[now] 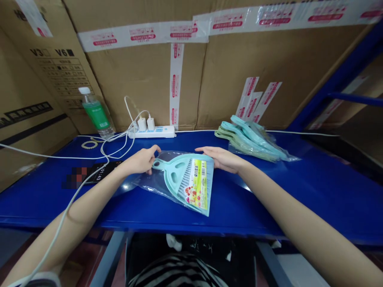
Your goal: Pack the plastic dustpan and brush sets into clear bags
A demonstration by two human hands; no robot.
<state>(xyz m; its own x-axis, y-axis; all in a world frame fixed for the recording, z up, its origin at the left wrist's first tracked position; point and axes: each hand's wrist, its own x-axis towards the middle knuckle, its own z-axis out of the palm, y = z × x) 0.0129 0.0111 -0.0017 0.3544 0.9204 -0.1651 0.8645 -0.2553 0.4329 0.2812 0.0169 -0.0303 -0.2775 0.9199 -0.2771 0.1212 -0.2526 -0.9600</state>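
Observation:
A light-blue dustpan and brush set (175, 175) in a clear plastic bag lies on the blue table in front of me, its handle pointing left. A yellow and white label (198, 183) covers part of the bristles. My left hand (145, 160) has its fingers curled on the bag at the handle end; the fingertips are partly hidden. At the wide end, my right hand (223, 158) rests against the upper right corner with fingers stretched out and not wrapped round anything.
More bagged dustpan sets (254, 139), blue and green, lie in a pile at back right. A white power strip (152, 132) with chargers and cables stands by the cardboard wall (143, 75). A bottle (96, 113) and a phone (100, 172) are on the left; a cable crosses my left arm.

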